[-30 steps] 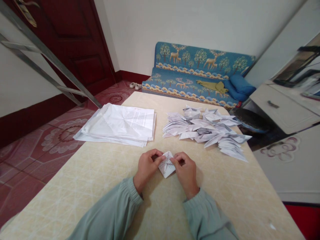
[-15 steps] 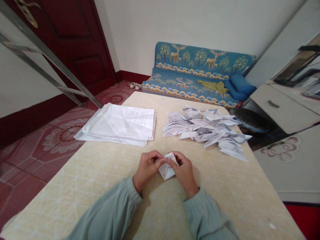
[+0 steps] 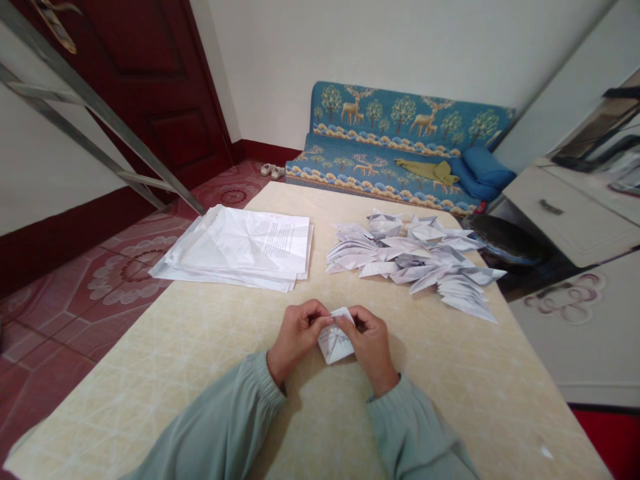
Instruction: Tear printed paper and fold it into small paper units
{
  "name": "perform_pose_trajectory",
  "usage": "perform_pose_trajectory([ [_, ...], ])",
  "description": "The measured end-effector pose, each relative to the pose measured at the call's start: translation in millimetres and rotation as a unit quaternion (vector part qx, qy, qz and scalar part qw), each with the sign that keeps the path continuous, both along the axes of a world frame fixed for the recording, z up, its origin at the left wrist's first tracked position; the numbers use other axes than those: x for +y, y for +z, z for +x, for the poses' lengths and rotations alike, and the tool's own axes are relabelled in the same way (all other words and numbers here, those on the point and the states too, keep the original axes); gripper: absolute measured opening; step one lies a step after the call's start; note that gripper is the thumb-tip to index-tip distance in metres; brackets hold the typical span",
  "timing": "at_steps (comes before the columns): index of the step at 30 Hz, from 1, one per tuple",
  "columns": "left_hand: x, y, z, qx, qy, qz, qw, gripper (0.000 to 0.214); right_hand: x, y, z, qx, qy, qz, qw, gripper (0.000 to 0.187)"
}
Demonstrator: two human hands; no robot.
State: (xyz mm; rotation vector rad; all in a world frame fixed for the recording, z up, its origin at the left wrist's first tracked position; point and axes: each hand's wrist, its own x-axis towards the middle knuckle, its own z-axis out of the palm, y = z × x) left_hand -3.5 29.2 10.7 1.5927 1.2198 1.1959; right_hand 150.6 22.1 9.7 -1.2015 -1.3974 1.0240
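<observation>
A small folded piece of paper [image 3: 336, 345], white with faint print and creases, is held between my two hands over the near middle of the table. My left hand [image 3: 299, 335] pinches its upper left edge between thumb and fingers. On the opposite side my right hand [image 3: 371, 343] grips it, the thumb lying across its front near the top. The fingers behind the paper are partly hidden. Beyond my right hand lies a spread of folded paper pieces [image 3: 400, 257] with pointed ends, some nested in rows. Past my left hand rests a stack of printed sheets [image 3: 245, 243], creased on top.
The pale patterned table [image 3: 165, 373] carries all the paper. Behind it stands a blue sofa [image 3: 370, 150] with a deer pattern. A metal ladder [image 3: 100, 110] leans at the left by a dark red door [image 3: 155, 60]. A white cabinet [image 3: 570, 213] stands right.
Both hands keep hold of the folded paper. Its lower point has dropped slightly, and more of its creased face shows. My right hand has shifted a little to the right.
</observation>
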Motion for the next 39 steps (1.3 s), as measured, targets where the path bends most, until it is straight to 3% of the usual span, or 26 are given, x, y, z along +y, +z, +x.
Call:
perform_pose_trajectory([
  [6,-1,0.5,0,0.013,-0.015,0.04,0.999,0.011,0,-2.2,0,0.025,-0.002,-0.011,1.0,0.017],
  [12,1,4.0,0,-0.042,-0.048,0.095,0.993,0.009,-1,-2.2,2,0.007,0.034,0.006,0.999,0.014],
  [23,-1,2.2,0,-0.077,-0.022,0.016,0.997,0.014,-1,2.0,5,-0.027,0.064,0.012,0.997,0.02],
  [27,-1,0.0,3,-0.17,-0.02,-0.054,0.984,0.033,-4,2.3,6,-0.04,-0.007,0.048,0.998,0.018],
  [31,-1,-0.4,3,-0.182,-0.011,-0.108,0.977,0.022,-6,-1.1,8,-0.01,-0.049,0.054,0.997,0.016],
  [35,0,0.8,-1,-0.157,0.016,-0.103,0.982,0.021,-6,-0.6,9,0.004,-0.013,0.018,1.0,0.019],
  [39,-1,-0.5,-5,-0.141,0.027,-0.129,0.981,0.028,-4,4.1,10,0.008,0.072,-0.027,0.997,0.023],
])
